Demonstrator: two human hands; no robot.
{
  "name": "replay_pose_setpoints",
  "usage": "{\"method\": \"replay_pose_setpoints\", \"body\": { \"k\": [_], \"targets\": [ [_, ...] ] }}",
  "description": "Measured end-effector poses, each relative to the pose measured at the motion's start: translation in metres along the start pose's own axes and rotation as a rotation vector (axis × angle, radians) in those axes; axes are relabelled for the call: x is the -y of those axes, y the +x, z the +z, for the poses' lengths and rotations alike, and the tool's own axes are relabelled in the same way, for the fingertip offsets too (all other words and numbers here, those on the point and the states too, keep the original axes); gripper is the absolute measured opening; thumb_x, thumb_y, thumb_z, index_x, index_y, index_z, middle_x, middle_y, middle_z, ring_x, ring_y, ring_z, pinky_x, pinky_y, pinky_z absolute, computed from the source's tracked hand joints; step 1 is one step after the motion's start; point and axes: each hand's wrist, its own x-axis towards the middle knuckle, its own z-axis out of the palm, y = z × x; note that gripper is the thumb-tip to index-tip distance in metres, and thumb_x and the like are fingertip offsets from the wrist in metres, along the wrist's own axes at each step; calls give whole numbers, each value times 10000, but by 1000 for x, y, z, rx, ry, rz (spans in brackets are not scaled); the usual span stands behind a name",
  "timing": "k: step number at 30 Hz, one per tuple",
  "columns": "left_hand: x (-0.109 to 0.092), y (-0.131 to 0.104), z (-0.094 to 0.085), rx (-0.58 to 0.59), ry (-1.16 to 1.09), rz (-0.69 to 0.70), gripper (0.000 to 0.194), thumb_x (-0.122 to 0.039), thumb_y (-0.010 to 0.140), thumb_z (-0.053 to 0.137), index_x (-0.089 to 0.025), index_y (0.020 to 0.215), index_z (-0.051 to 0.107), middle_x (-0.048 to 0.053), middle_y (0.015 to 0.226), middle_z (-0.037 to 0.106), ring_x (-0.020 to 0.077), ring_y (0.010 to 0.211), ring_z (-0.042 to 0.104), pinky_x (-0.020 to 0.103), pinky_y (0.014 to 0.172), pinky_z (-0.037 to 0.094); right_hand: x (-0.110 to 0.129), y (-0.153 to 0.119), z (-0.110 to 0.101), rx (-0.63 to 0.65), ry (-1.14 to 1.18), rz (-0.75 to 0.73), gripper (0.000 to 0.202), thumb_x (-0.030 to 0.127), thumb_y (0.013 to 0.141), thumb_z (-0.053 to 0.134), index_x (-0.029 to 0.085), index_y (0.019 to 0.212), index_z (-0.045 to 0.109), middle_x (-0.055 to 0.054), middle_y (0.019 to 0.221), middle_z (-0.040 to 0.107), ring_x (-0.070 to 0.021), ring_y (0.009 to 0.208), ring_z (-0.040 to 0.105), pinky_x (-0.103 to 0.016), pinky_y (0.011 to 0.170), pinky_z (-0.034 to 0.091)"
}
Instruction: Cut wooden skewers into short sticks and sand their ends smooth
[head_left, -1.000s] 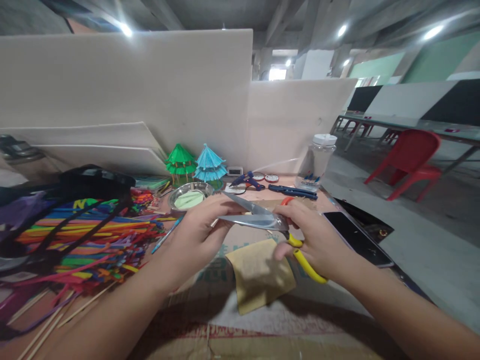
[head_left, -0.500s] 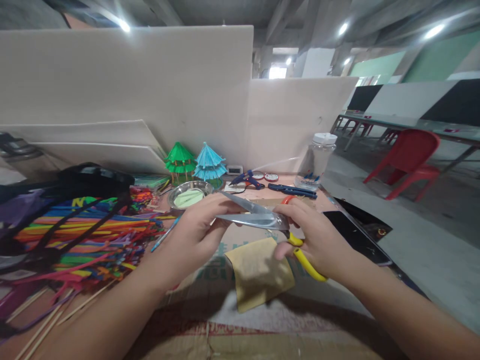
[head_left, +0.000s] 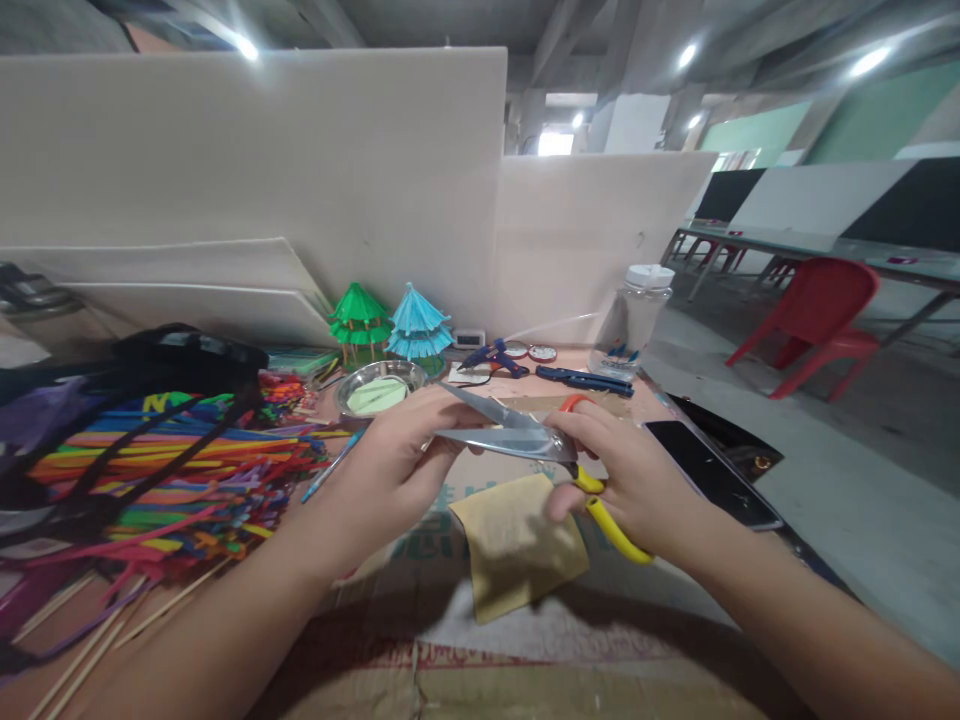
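My right hand (head_left: 619, 460) is closed around the yellow and orange handles of a pair of scissors (head_left: 517, 440). The blades stand apart and point left, their tips reaching my left hand (head_left: 405, 450). The fingers of my left hand are curled together; what they pinch, if anything, is hidden behind the hand and the blades. Below both hands a yellow square of paper (head_left: 517, 560) lies on printed cardboard (head_left: 360, 650), with shadows across it.
Colourful pipe cleaners (head_left: 187, 450) and wooden sticks (head_left: 97, 650) spread on the left. At the back stand a green paper tree (head_left: 360, 315), a blue one (head_left: 416, 325), a metal bowl (head_left: 352, 405), a glue gun (head_left: 495, 357) and a clear bottle (head_left: 630, 320). A phone (head_left: 709, 470) lies right.
Almost nothing differs. Both hands and the scissors hold nearly the same position, with the blades still apart.
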Motion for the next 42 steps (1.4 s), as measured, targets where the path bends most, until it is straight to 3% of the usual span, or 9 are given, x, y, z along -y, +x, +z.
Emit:
{"method": "replay_pose_setpoints", "body": {
  "k": [6, 16, 22, 27, 30, 36, 42],
  "targets": [
    [0, 0, 0, -8, 1, 0, 298, -65, 936, 477, -244, 1025, 697, 29, 893, 686, 170, 839, 649, 315, 860, 529, -2, -1, 2, -50, -33, -19, 675, 762, 836, 513, 173, 1153, 595, -75, 900, 624, -235, 819, 572, -352, 692, 451],
    [0, 0, -3, 20, 35, 75, 352, -33, 936, 463, -242, 1111, 685, 24, 928, 690, 152, 822, 633, 294, 874, 517, -1, -1, 1, -45, -11, -18, 708, 805, 803, 496, 183, 1123, 600, -66, 891, 619, -222, 799, 567, -327, 674, 436],
    [-1, -1, -2, 37, 44, 47, 395, -12, 927, 461, -261, 1155, 668, 18, 982, 699, 146, 816, 627, 284, 841, 494, -2, -2, 2, -93, -68, -54, 716, 795, 814, 501, 159, 1121, 618, -71, 872, 623, -214, 778, 566, -326, 670, 447],
    [2, -3, 0, 27, 45, -1, 252, -33, 933, 488, -224, 934, 652, -3, 883, 650, 133, 832, 606, 246, 761, 459, -1, 0, 0, -131, -147, -87, 670, 780, 853, 445, 158, 989, 655, -58, 799, 618, -196, 736, 570, -304, 638, 429],
    [4, -4, 1, 38, 35, -71, 267, 0, 910, 485, -223, 885, 631, -23, 884, 635, 109, 805, 584, 214, 704, 440, 0, 0, -1, -135, -147, -87, 603, 741, 875, 473, 169, 922, 658, -37, 741, 612, -177, 685, 559, -291, 599, 393],
    [1, -2, 3, 31, -105, -68, 277, -31, 972, 435, -223, 918, 627, -30, 911, 652, 96, 860, 610, 202, 776, 467, -1, 3, -3, -95, 57, 47, 829, 864, 786, 376, 178, 1170, 637, -82, 905, 679, -200, 754, 572, -314, 649, 423],
    [0, 0, 2, 27, -73, -33, 372, -28, 950, 465, -268, 1189, 622, -8, 1064, 674, 112, 902, 624, 213, 818, 483, -2, 3, -2, -126, -59, -26, 818, 853, 766, 448, 148, 1132, 645, -85, 873, 639, -219, 779, 572, -331, 678, 439]
  ]
}}
